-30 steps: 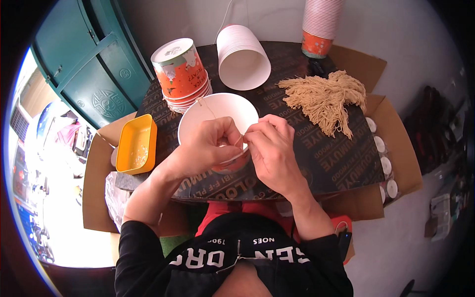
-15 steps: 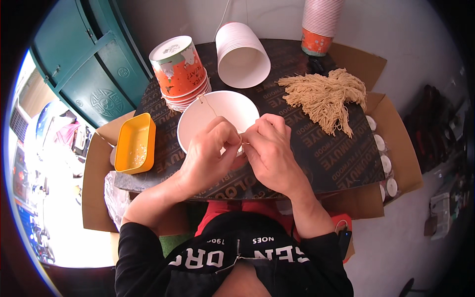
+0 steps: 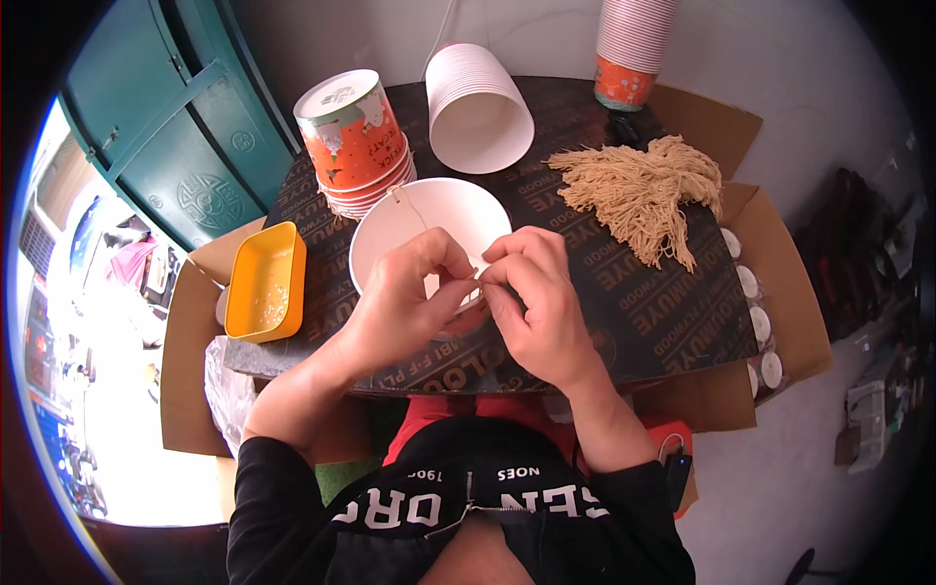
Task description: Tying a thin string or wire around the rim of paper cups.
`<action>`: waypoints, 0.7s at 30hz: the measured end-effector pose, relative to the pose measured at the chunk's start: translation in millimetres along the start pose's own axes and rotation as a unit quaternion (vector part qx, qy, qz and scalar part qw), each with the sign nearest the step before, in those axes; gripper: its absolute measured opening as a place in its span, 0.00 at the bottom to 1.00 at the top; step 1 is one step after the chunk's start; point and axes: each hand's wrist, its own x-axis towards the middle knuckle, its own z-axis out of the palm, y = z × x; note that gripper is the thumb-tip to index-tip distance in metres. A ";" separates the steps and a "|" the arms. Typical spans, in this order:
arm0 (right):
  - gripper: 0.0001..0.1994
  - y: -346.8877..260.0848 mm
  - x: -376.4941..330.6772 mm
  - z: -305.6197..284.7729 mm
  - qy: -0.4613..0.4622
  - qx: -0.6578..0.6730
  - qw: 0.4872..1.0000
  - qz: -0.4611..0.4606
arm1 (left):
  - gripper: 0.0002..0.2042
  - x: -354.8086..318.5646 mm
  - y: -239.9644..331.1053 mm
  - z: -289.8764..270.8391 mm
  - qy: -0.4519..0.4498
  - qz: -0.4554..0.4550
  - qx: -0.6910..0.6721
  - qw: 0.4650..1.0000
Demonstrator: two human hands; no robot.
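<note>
Tub (image 3: 261, 261) L, yarn (image 3: 648, 200) R, stack (image 3: 473, 93) behind bkt (image 3: 390, 229)

The left hand (image 3: 414, 292) and right hand (image 3: 538, 304) pinch thin string (image 3: 409, 204) at a bucket's (image 3: 374, 234) near rim; a yellow tray (image 3: 244, 283) sits left; upturned orange buckets (image 3: 351, 161) stand far left; tan strings (image 3: 643, 190) lie heaped right on the dark table (image 3: 673, 292).

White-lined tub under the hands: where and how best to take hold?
Probably the left rim, pinched over the wall from the left: the tub's round mouth opens upward and that edge is exposed. Stay clear of the cord at the far-left rim; the left hand and right hand crowd the near side.
</note>
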 end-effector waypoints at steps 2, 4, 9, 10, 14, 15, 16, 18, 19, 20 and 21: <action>0.06 -3.9 -1.2 0.8 0.020 -0.047 0.998 -0.025 | 0.05 1.5 -1.4 -1.3 -0.001 -0.028 -0.022 0.999; 0.06 -10.3 -3.7 -0.5 0.047 -0.118 0.990 -0.060 | 0.04 3.1 0.4 -3.2 -0.010 -0.062 -0.051 0.997; 0.09 -14.0 -14.1 -2.2 0.021 -0.112 0.991 -0.074 | 0.03 4.8 6.5 -3.6 -0.022 -0.144 -0.079 0.986; 0.10 -14.8 -15.6 -2.9 0.013 -0.105 0.991 -0.077 | 0.03 5.3 7.5 -2.8 -0.017 -0.153 -0.082 0.985; 0.09 -10.0 -21.5 -1.5 0.009 -0.119 0.988 -0.094 | 0.03 6.3 1.5 -1.1 -0.004 -0.163 -0.073 0.984; 0.09 -7.6 -22.4 -0.4 0.008 -0.118 0.988 -0.095 | 0.03 6.4 -0.7 -0.7 0.000 -0.152 -0.056 0.987; 0.09 -5.9 -23.5 0.7 0.006 -0.111 0.989 -0.102 | 0.03 6.5 -1.5 -0.8 0.004 -0.141 -0.039 0.989; 0.09 -5.8 -24.0 0.2 0.004 -0.103 0.989 -0.110 | 0.04 8.8 -0.7 -1.6 0.002 -0.138 -0.032 0.990; 0.09 -6.0 -23.8 -0.9 -0.003 -0.104 0.988 -0.114 | 0.04 9.3 -0.5 -2.2 0.001 -0.135 -0.024 0.991; 0.09 -6.6 -23.3 -1.7 -0.009 -0.106 0.987 -0.119 | 0.04 9.3 -0.8 -2.8 0.003 -0.135 -0.023 0.991; 0.09 -7.6 -22.2 -2.1 -0.010 -0.105 0.987 -0.120 | 0.03 9.1 -1.3 -3.3 -0.004 -0.130 0.000 0.992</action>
